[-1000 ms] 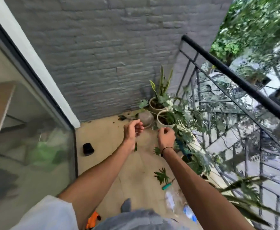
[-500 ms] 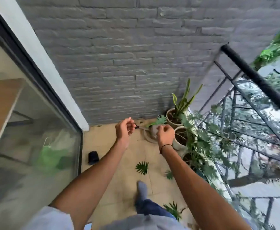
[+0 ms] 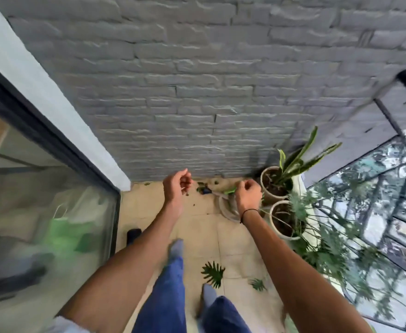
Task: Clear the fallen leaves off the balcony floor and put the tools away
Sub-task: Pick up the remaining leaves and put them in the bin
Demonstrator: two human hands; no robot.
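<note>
Both arms are stretched out over the balcony floor [image 3: 235, 239] toward its far edge, where the tiles meet the grey brick wall [image 3: 197, 97]. The left hand [image 3: 176, 186] hangs with its fingers curled in loosely; whether anything small sits in it I cannot tell. The right hand [image 3: 247, 195] is curled round a strip of green leaf [image 3: 229, 191], pinching it just above a shallow pale dish [image 3: 227, 207] near the far right corner. Fallen leaves remain on the floor: a large lobed leaf [image 3: 212, 272] near the person's feet, a smaller leaf [image 3: 257, 283] just beside it toward the railing side, and dark scraps [image 3: 202, 188] along the far edge between the two hands. Two potted plants [image 3: 283, 179] stand in the far right corner against the railing (their fronds spread over the floor edge). The step in hand looks like gathering leaves by hand, and to do it well the right hand should keep a firm pinch on the green leaf while the left sweeps the dark scraps together at the far edge, rather than chasing crumbs one by one; then both big leaves near the feet want lifting by their stems so they do not tear
</note>
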